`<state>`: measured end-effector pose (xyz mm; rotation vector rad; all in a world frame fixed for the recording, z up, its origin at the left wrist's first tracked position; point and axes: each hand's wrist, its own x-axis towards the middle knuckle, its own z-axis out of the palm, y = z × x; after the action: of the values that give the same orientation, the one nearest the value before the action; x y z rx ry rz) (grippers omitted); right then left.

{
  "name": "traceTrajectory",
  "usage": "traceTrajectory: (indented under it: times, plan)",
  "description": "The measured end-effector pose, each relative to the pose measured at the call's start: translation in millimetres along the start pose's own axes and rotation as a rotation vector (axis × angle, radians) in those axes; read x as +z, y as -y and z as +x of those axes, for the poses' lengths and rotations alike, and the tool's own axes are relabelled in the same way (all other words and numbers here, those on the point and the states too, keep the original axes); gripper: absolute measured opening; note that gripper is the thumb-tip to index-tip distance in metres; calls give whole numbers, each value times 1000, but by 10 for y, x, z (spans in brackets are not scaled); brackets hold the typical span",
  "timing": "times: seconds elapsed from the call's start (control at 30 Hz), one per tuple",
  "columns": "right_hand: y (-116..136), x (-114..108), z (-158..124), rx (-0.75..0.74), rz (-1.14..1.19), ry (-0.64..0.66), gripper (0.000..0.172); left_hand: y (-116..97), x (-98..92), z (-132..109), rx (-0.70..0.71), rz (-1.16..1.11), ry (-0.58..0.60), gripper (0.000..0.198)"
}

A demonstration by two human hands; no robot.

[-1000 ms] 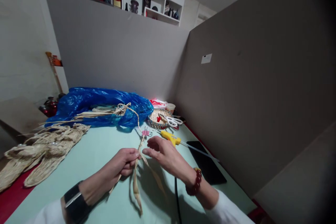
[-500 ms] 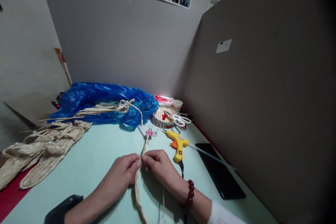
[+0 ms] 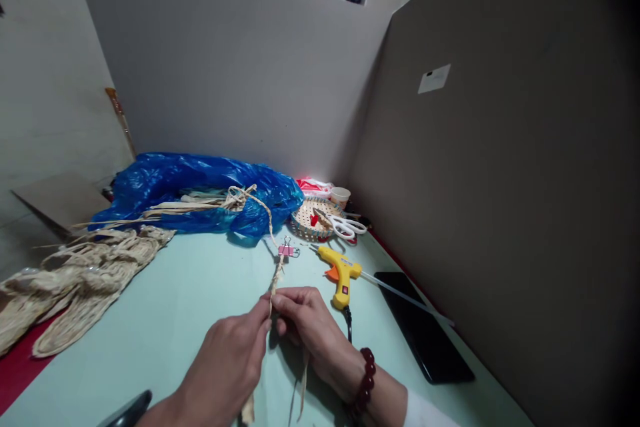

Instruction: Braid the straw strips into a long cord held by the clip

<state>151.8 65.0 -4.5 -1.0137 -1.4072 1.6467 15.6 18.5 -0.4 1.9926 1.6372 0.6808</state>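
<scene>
My left hand [image 3: 227,363] and my right hand [image 3: 307,327] meet at the middle of the pale green table [image 3: 165,307], both pinched on a braid of straw strips [image 3: 274,277]. The braid runs away from me past a pink binder clip [image 3: 286,250] clamped on it, up to a bundle of straw [image 3: 200,207] lying on a blue plastic bag [image 3: 195,190]. Loose strip ends [image 3: 300,393] hang down below my hands. A dark red bead bracelet [image 3: 364,377] circles my right wrist.
A yellow glue gun [image 3: 341,273] with its black cord lies right of my hands, a black phone [image 3: 425,330] beyond it. A small woven basket [image 3: 313,219], white scissors [image 3: 345,227] and a paper cup [image 3: 341,196] sit at the back corner. Woven straw pieces [image 3: 75,280] lie left. Grey partitions wall the desk.
My hands came together on the braid and my left hand slid over, closer to the right. The view tilted down and shifted slightly.
</scene>
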Motion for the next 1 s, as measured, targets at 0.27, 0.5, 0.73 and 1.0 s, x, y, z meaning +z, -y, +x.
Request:
traceTrajectory:
  times: [0.27, 0.5, 0.73, 1.0]
  plan:
    - [8, 50, -24, 69, 187, -8, 24, 135, -134, 105, 2, -55, -190, 32]
    - [-46, 13, -14, 50, 116, 71, 24, 247, -122, 376, -331, -887, 349, 34]
    - [12, -71, -1, -90, -323, 74, 29, 225, -131, 347, -317, -862, 318, 32]
    - [90, -40, -129, -194, -916, -29, 31, 310, -99, 398, -230, -615, 192, 22]
